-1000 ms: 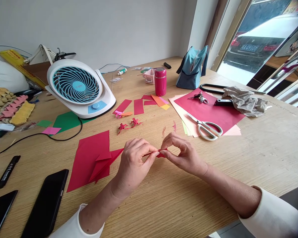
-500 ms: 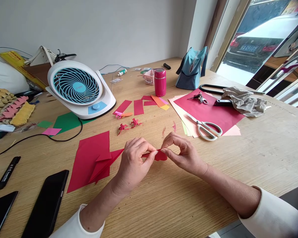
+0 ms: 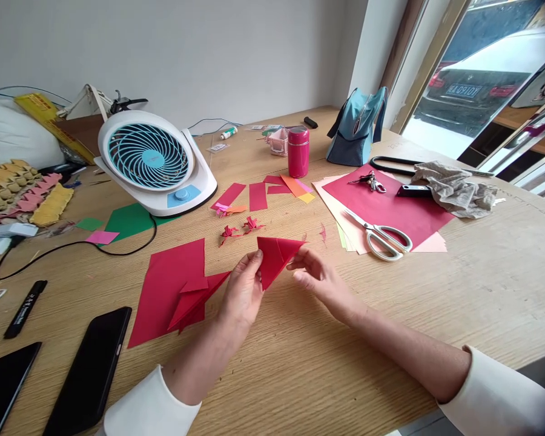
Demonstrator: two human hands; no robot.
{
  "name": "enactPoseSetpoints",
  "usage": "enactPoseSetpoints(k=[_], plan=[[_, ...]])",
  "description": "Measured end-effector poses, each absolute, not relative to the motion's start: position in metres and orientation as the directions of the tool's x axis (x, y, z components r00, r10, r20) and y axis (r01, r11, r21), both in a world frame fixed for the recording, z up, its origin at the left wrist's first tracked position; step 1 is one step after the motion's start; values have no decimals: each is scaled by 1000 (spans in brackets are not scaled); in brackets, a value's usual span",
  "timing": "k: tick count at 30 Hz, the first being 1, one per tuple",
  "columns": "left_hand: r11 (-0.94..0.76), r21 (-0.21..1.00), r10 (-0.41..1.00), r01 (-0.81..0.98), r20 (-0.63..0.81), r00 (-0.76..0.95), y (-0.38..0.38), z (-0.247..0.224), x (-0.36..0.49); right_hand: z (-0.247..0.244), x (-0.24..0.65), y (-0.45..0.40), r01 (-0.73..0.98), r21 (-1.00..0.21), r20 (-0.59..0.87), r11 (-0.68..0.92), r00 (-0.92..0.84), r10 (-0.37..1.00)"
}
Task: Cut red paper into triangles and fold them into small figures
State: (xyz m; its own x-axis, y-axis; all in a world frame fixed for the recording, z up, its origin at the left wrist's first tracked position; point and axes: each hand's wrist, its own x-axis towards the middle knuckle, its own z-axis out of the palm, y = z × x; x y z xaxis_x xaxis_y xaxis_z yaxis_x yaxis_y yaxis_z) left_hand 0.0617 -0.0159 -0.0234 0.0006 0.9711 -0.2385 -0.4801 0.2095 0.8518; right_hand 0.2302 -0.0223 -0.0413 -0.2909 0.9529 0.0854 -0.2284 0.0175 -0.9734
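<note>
A folded red paper triangle (image 3: 276, 257) is held up above the table, creases showing on its face. My left hand (image 3: 244, 284) pinches its left edge between thumb and fingers. At its right side, my right hand (image 3: 320, 281) has thumb and fingers apart; the fingertips are close behind the paper's edge, and whether they touch it I cannot tell. Left of my left hand lies a red sheet (image 3: 163, 284) with folded red paper (image 3: 195, 300) on top. Beyond my hands sit two small folded red figures (image 3: 251, 224).
White-handled scissors (image 3: 384, 239) lie across a stack of coloured paper (image 3: 418, 212) at the right. A fan (image 3: 157, 160) stands at the back left, a pink flask (image 3: 298, 151) behind the paper strips (image 3: 258, 195). Two phones (image 3: 91, 369) and a marker (image 3: 26, 309) are at the left.
The red paper has been turned up to show its triangular face. My left hand now grips its left side, while my right hand has come out of its pinch and opened.
</note>
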Motion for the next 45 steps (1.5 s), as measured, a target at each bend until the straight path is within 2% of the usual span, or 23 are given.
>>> enactPoseSetpoints(k=[5,11,19,23,26,29,31,34,38,41,45], plan=[[251,782,952,-570,-307,-2,-33,-29,81,-51,211,-29,-282,-957,11,-66,-263,965],[216,869,969,-445,-248,-14,-29,-28,77,-52,219,-22,-306,-952,33,-26,-187,982],[241,939,948,-247,-174,265,-16,-21,61,-33,244,-19,62,-991,86,116,-362,928],[218,971,927,-94,-176,333,-11,-21,52,-30,251,-16,142,-975,117,172,-333,936],[209,975,936,-73,-178,304,-12,-21,52,-35,249,-13,50,-984,147,168,-292,945],[216,970,958,-113,-188,216,-15,-22,57,-44,244,-13,-152,-985,122,79,-291,949],[237,960,963,-147,-212,169,-18,-22,61,-47,241,-13,-190,-981,89,30,-315,945],[274,946,954,-171,-246,170,-21,-20,64,-47,240,-15,-99,-995,34,1,-334,942],[234,971,948,-48,-217,231,-19,-16,61,-42,244,-16,25,-999,27,37,-326,945],[178,984,947,29,-180,265,-15,-16,54,-40,246,-16,74,-996,21,53,-379,925],[186,982,938,27,-186,292,-13,-18,52,-41,247,-15,100,-994,3,48,-406,914]])
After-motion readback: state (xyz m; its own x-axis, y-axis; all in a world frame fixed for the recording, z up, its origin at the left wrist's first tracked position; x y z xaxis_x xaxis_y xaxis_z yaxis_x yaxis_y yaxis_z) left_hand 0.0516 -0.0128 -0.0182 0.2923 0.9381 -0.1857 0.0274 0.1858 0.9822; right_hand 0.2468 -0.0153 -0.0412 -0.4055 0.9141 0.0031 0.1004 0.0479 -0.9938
